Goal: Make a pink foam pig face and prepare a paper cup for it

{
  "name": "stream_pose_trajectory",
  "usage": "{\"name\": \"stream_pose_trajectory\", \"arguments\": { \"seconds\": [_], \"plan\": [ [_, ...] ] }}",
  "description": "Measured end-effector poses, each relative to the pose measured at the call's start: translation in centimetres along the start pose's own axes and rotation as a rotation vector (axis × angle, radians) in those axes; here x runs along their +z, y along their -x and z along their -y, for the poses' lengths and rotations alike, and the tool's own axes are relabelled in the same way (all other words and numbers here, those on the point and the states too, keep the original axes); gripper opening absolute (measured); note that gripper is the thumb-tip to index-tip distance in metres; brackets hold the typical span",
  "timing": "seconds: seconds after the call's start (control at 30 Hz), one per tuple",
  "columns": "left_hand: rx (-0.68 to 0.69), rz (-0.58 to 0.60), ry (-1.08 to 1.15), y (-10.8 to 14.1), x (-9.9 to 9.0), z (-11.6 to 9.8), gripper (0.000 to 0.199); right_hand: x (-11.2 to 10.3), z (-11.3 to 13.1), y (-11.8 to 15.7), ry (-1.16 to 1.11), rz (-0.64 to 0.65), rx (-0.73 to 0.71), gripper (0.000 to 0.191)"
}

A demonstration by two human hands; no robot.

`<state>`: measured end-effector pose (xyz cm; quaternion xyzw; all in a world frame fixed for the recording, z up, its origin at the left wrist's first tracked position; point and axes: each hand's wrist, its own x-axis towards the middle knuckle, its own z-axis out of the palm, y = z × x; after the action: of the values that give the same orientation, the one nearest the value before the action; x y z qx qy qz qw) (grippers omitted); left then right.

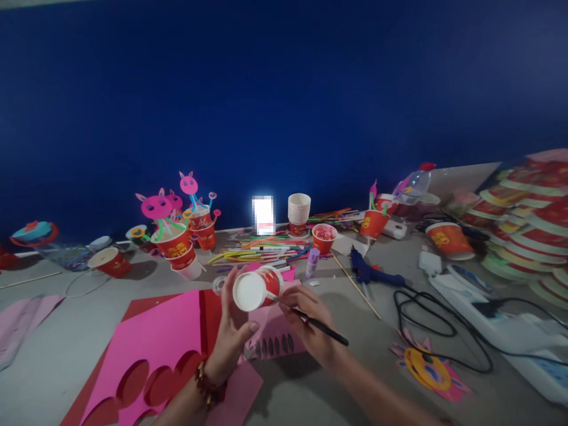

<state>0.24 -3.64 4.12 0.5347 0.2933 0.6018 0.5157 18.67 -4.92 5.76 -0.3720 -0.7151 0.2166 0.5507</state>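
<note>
A red and white paper cup (271,283) lies on its side in my left hand (231,337), its white round bottom turned toward me. The fingers wrap behind it and the thumb is beneath. My right hand (310,322) pinches a thin tool with a black handle (326,330); its tip meets the cup's side, and the tip itself is too small to make out. Under both hands is a pink sheet with a row of small cut slots (277,346). Pink card with round holes (155,331) lies over red card at the left.
Behind the hands are colored pipe cleaners (239,254), a purple glue stick (312,263) and stacked cups (299,210). Pink animal-head cups (177,245) stand left. A blue glue gun (373,273), its looping cord, a wooden stick (357,287) and a power strip (479,313) lie right.
</note>
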Motion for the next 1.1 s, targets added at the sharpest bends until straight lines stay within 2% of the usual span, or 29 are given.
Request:
{"name": "stream_pose_trajectory", "arguments": {
  "seconds": [0.03,0.1,0.17,0.27,0.37,0.47,0.53,0.6,0.7,0.93,1.0,1.1],
  "plan": [
    [0.087,0.006,-0.083,-0.2,-0.3,-0.6,0.098,-0.1,-0.1,-0.1,0.057,0.024,-0.049,0.013],
    [0.24,0.018,-0.236,-0.7,-1.1,-1.7,0.095,-0.3,-0.3,-0.2,0.196,0.076,-0.141,0.016],
    [0.309,0.075,-0.374,-1.0,-1.8,-2.5,0.075,-0.4,-0.5,-0.4,0.3,0.099,-0.225,0.018],
    [0.274,0.153,-0.508,-1.2,-2.5,-2.9,0.034,-0.8,-0.5,-0.7,0.363,0.095,-0.296,0.018],
    [0.189,0.156,-0.487,-1.3,-2.6,-2.7,0.02,-1.0,-0.4,-0.9,0.408,0.106,-0.349,0.019],
    [0.061,0.199,-0.462,-1.4,-2.3,-2.6,0.023,-1.1,-0.3,-0.9,0.47,0.112,-0.407,0.021],
    [-0.021,0.239,-0.439,-1.5,-2.2,-2.7,0.034,-1.1,-0.3,-0.8,0.464,0.11,-0.411,0.022],
    [-0.046,0.274,-0.451,-1.5,-2.1,-2.8,0.042,-1.1,-0.4,-0.6,0.419,0.112,-0.377,0.019],
    [0.044,0.276,-0.567,-1.5,-2.1,-2.8,0.043,-1.0,-0.6,-0.4,0.386,0.09,-0.326,0.014],
    [0.186,0.293,-0.77,-1.1,-2.0,-2.8,0.049,-1.5,-0.5,-0.8,0.38,0.136,-0.376,0.019],
    [0.216,0.303,-0.816,-1.1,-1.8,-2.9,0.051,-1.5,-0.5,-0.7,0.346,0.142,-0.34,0.02],
    [0.234,0.307,-0.841,-1.0,-1.6,-2.9,0.051,-1.2,-0.5,-0.4,0.177,0.126,-0.21,0.016]
  ]
}}
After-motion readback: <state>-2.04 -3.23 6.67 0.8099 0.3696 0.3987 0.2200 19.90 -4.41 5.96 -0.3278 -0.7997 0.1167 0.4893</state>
